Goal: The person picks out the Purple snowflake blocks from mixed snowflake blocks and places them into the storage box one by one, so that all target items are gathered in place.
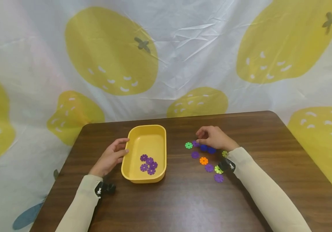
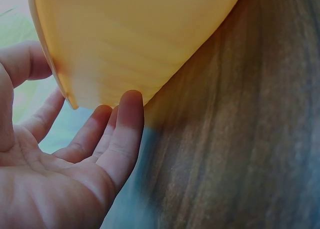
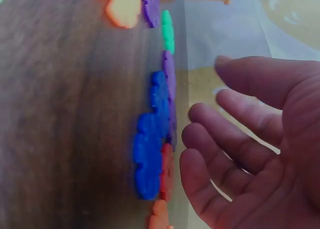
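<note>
A yellow plastic basin [image 1: 144, 129] stands on the left half of the table, with several purple notched discs [image 1: 149, 160] inside. My left hand [image 1: 110, 158] is at its left side, thumb and fingertips touching the rim and outer wall. Over the far end of a spread of loose notched discs hovers my right hand [image 1: 215, 138]. Its fingers are loosely bent with nothing between them in the right wrist view. Below that hand lie blue discs [image 3: 148, 159], a red disc [image 3: 167, 171] and a purple disc [image 3: 169, 76]; a green disc [image 1: 188, 145] lies to its left.
Nearer on the brown table [image 1: 183, 206] lie an orange disc [image 1: 203, 160], several more purple discs [image 1: 219, 178] and a yellow-green disc [image 1: 218, 169] beside the right wrist. A white curtain [image 1: 194, 48] with yellow fruit prints hangs behind the table's far edge.
</note>
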A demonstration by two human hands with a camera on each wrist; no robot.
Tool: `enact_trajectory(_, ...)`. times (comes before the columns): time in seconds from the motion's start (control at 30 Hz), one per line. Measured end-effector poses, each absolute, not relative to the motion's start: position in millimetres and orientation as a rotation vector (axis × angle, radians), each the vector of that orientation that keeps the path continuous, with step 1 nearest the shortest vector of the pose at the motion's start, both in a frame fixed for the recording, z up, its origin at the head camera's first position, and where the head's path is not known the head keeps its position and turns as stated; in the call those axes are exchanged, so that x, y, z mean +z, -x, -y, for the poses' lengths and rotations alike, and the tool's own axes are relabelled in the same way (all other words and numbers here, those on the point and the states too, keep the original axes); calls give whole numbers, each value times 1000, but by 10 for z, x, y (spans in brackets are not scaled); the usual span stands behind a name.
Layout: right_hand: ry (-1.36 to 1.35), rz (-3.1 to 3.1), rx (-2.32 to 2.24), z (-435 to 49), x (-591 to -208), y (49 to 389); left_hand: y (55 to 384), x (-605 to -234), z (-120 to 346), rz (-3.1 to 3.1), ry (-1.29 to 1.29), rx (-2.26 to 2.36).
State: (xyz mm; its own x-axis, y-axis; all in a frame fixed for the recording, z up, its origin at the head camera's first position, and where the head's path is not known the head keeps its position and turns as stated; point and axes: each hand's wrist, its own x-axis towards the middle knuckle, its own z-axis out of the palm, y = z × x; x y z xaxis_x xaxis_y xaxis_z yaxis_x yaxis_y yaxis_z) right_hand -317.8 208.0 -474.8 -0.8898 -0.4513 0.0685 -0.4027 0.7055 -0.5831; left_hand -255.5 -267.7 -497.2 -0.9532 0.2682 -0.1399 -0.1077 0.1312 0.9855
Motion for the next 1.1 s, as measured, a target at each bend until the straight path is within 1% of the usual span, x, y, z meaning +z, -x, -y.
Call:
enact_trajectory(0.33, 848, -2818, -828, -1994, -4840, 3193, 2560, -4995, 2671, -2141, -129, 1889)
enact_trajectory(0.57, 841, -2776, -752, -1984, -4858, 3227, 2545, -5003, 2670, -2136, -130, 1890)
enact_trajectory(0.8, 812, -2783, -817, -1988, -4852, 3239, 2561, -4981, 2668, -2143, -127, 1886)
enact_trajectory(1.1, 873, -2786, -920, -1975, -4844, 3235, 2573, -4978, 2674, -2136, -124, 1897)
